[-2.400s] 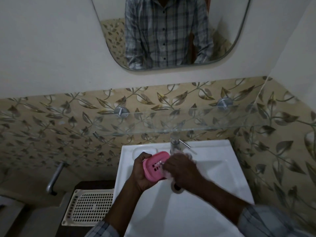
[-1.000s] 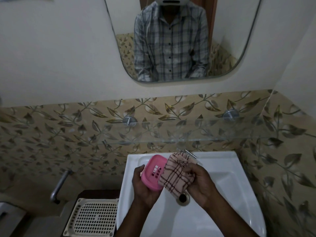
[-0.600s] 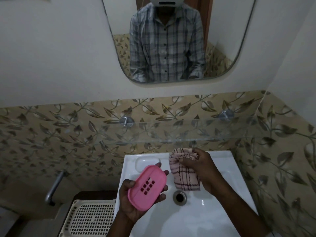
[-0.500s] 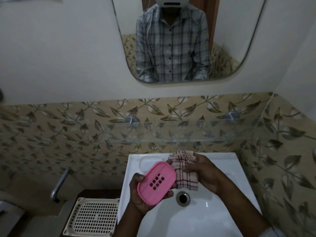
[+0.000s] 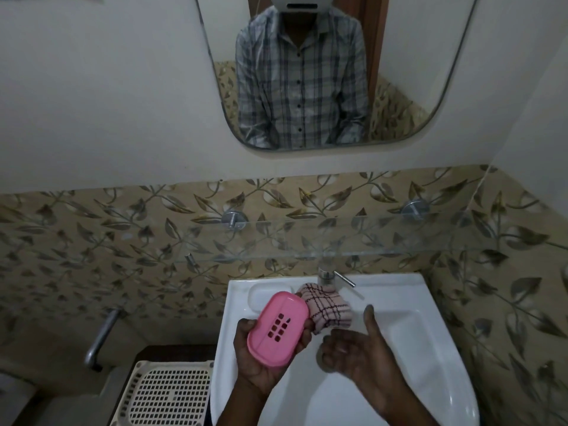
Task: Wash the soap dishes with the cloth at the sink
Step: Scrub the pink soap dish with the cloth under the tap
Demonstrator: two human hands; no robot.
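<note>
Left hand (image 5: pixel 258 367) grips pink soap dish (image 5: pixel 278 330) over sink (image 5: pixel 415 302). Right hand (image 5: pixel 353 348) open, palm up, empty. Cloth (image 5: pixel 325 305) bunched just behind dish, below tap (image 5: pixel 326 275). It looks unheld and could slide into the basin. The wet dish may slip from the one-handed grip.

I see a pink soap dish (image 5: pixel 278 329) lower centre, a pale pink cloth (image 5: pixel 326 307) checked with dark lines, a white sink (image 5: pixel 399 302), beige leaf-patterned tiles (image 5: pixel 123 241), and a cream gridded tray (image 5: pixel 166 395) lower left.
</note>
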